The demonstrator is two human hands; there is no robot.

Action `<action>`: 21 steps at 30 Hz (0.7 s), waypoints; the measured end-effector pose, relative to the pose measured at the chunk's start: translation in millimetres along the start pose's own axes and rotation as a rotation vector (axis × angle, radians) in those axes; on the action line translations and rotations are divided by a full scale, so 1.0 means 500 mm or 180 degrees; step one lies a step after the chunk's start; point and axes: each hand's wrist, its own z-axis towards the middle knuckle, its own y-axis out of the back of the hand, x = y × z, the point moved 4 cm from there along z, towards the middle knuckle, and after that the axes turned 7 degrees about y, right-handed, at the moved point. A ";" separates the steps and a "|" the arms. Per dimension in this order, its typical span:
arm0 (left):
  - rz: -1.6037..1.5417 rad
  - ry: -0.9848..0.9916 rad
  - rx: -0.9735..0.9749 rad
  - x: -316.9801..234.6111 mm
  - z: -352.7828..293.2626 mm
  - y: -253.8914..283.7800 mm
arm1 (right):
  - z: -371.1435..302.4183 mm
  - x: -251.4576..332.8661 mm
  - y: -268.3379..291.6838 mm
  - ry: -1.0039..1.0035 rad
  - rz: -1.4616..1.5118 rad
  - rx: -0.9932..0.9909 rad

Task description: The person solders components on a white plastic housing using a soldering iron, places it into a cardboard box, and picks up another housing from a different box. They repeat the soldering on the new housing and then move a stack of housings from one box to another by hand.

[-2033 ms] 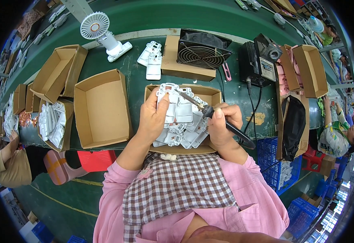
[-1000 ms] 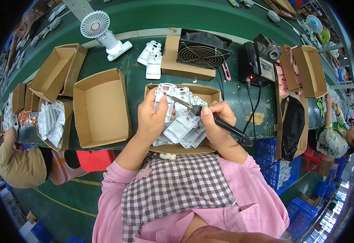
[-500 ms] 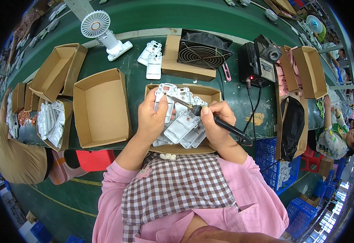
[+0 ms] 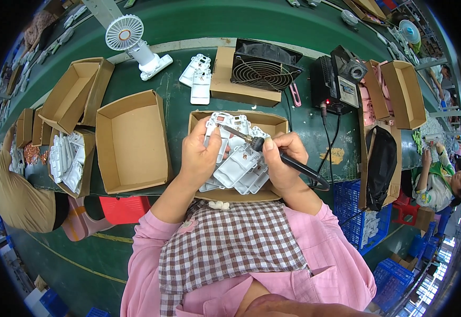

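Note:
My left hand point(image 4: 199, 152) is closed on a white plastic housing point(image 4: 221, 119), tilted up over a shallow cardboard box point(image 4: 279, 126). A soldering iron point(image 4: 288, 161) lies in the grip of my right hand point(image 4: 283, 158), thumb pressed along its black handle. Its metal tip points left and meets the upper part of the held housing, near my left thumb. More white plastic housings point(image 4: 238, 168) are piled in the box under both hands, some with small copper-coloured parts. The fingers beneath the held housing are partly hidden.
Beyond the box stand a black fan point(image 4: 266, 73) on cardboard and a black soldering station point(image 4: 336, 84) with a red light. Two white housings point(image 4: 201, 84) lie beside them. An empty cardboard box point(image 4: 133, 142) and a white desk fan point(image 4: 130, 42) are left; cables hang right.
The held housing has tipped, and its top end has shifted slightly right and down. The iron's tip has moved a little right with it. Both people at the sides have shifted their arms.

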 end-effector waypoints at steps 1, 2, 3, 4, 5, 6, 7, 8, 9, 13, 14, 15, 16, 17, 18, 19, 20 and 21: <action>0.0017 0.0001 0.0009 0.000 0.000 -0.001 | 0.000 0.000 0.000 -0.0008 0.0002 0.0008; 0.0015 0.0001 0.0008 0.000 0.000 -0.001 | 0.000 0.001 -0.001 -0.0009 0.0002 0.0010; 0.0018 0.0006 0.0004 0.000 -0.001 -0.002 | 0.002 0.003 -0.002 -0.0024 0.0033 0.0010; 0.0019 0.0012 -0.0001 0.000 -0.001 -0.002 | 0.002 0.005 -0.002 -0.0040 0.0065 0.0010; 0.0017 0.0013 -0.0001 0.001 -0.001 -0.003 | 0.002 0.005 -0.002 -0.0041 0.0063 0.0011; 0.0029 0.0003 0.0004 0.002 -0.001 -0.003 | 0.003 0.005 -0.001 -0.0014 0.0022 0.0026; 0.0041 -0.0005 0.0008 0.002 -0.001 -0.003 | 0.003 0.006 -0.001 0.0011 -0.0019 0.0041; 0.0038 -0.0003 0.0007 0.002 -0.002 -0.003 | 0.003 0.006 -0.002 0.0009 -0.0021 0.0043; 0.0045 0.0003 0.0002 0.001 -0.002 -0.004 | 0.003 0.005 -0.002 -0.0007 -0.0006 0.0033; 0.0066 -0.0046 -0.0008 -0.001 -0.003 -0.004 | 0.007 0.009 -0.003 0.0093 -0.0115 0.0066; 0.0065 -0.0042 -0.0010 -0.002 -0.004 -0.004 | 0.004 0.009 -0.001 0.0089 -0.0115 0.0067; 0.0075 0.0004 -0.0038 -0.004 -0.004 -0.003 | 0.000 0.006 0.004 -0.0025 -0.0018 -0.0022; 0.0085 0.0051 -0.0068 -0.004 -0.005 -0.002 | -0.005 0.002 0.008 -0.0139 0.0081 -0.0111; 0.0091 0.0052 -0.0070 -0.004 -0.008 0.000 | -0.009 -0.002 0.012 -0.0060 0.0218 -0.0263; 0.0774 -0.0400 -0.0286 -0.016 -0.012 0.006 | -0.010 -0.007 0.017 0.0020 0.0353 -0.0419; 0.1460 -0.0854 -0.0503 -0.029 -0.018 0.010 | -0.007 -0.005 0.017 0.0122 0.0500 -0.0463; 0.1474 -0.0853 -0.0503 -0.038 -0.026 0.015 | -0.005 -0.002 0.016 0.0132 0.0482 -0.0536; 0.2415 -0.1403 -0.0688 -0.064 -0.036 0.009 | -0.003 -0.002 0.023 0.0139 0.0420 -0.0644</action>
